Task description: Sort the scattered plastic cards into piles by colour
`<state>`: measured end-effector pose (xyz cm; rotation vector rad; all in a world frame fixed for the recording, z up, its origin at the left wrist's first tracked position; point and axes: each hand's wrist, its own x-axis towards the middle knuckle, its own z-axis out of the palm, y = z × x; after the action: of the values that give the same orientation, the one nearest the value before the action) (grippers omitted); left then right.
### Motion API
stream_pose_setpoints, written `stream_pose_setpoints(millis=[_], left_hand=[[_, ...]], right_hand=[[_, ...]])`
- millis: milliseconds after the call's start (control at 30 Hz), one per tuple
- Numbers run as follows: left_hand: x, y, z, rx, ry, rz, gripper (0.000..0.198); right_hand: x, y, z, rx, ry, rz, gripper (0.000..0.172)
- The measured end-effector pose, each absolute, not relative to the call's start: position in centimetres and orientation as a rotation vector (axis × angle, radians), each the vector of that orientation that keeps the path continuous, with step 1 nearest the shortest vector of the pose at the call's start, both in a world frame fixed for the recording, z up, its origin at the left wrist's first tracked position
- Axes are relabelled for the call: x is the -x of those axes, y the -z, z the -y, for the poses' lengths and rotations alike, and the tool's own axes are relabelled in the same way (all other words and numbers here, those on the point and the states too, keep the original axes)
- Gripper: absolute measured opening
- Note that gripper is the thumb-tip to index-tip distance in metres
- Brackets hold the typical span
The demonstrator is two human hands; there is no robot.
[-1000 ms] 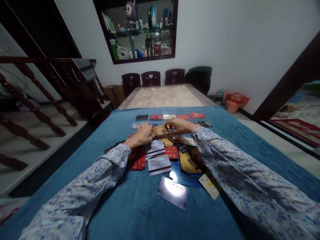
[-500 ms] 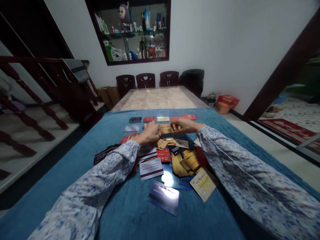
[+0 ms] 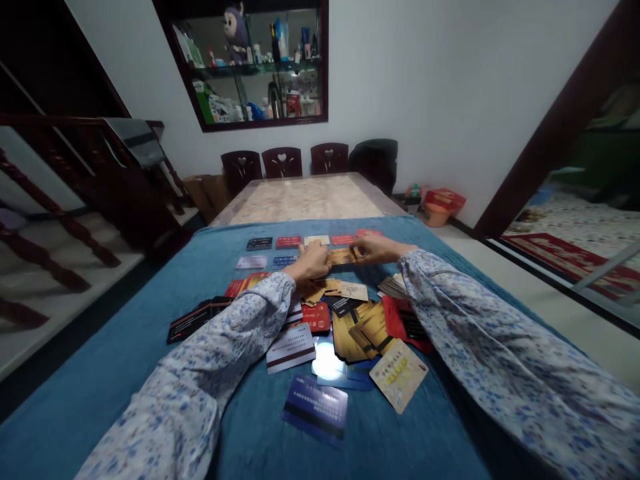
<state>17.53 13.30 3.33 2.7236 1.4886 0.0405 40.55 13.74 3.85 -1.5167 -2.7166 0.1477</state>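
A gold card (image 3: 342, 257) is held by its two ends, just in front of a row of cards on the blue cloth. Its left end is pinched by my left hand (image 3: 311, 261), fingers closed. At the other end are the closed fingers of my right hand (image 3: 376, 249). To the left lie a blue card (image 3: 284, 263) and a pale lilac card (image 3: 251, 262). The back row has a black card (image 3: 259, 244), a red card (image 3: 289, 243), a cream card (image 3: 317, 239) partly behind my left hand, and more red cards (image 3: 343, 239).
Nearer me is a loose pile with yellow cards (image 3: 353, 337), a white card (image 3: 291, 348), a beige card (image 3: 399, 375) and a dark blue card (image 3: 316, 408). Black cards (image 3: 197, 320) fan out at left. The blue cloth (image 3: 400, 440) covers the near table; chairs (image 3: 283, 162) stand beyond.
Both hands have moved to the right over the cloth with the gold card between them. The blue card, mostly covered by my left hand before, now shows. The view has shifted slightly.
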Motion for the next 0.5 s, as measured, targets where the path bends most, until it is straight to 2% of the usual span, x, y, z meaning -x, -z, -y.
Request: stream_pose_setpoints(millis=[500], left_hand=[[-21.0,-3.0,-15.4,-2.719,0.001,-1.435,0.032]], right_hand=[[-43.3,-2.3,-16.5,1.630,-0.150,2.698,0.041]])
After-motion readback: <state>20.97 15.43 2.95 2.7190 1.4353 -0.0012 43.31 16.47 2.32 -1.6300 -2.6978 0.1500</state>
